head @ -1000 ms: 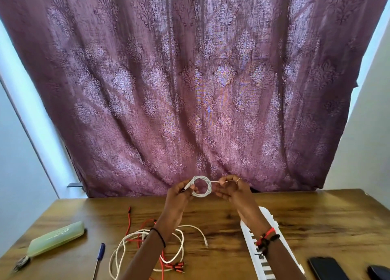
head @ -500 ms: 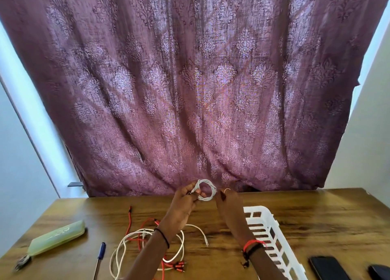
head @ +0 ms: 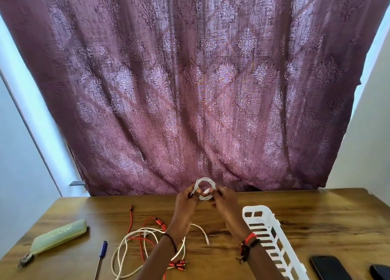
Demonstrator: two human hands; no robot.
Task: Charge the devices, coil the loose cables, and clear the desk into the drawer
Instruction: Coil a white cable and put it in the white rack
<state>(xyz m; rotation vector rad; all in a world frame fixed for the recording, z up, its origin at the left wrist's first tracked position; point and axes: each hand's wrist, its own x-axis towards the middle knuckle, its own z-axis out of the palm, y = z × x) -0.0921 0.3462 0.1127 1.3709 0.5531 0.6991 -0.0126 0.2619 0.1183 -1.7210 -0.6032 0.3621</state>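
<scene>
My left forearm (head: 160, 256) hid part of the loose cables (head: 130, 219); the near edge cut off the phone (head: 329, 268) and basket (head: 266, 233).

The left wrist wears a black band (head: 173, 241), the right red-and-black threads (head: 248, 240) plus a ring (head: 224, 188).

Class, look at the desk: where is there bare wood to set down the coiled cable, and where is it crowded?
Bare wood for the coiled cable lies right of the white basket, beyond the phone, and between the green case and the red cable. Crowded: the cable tangle beside the pen.
</scene>
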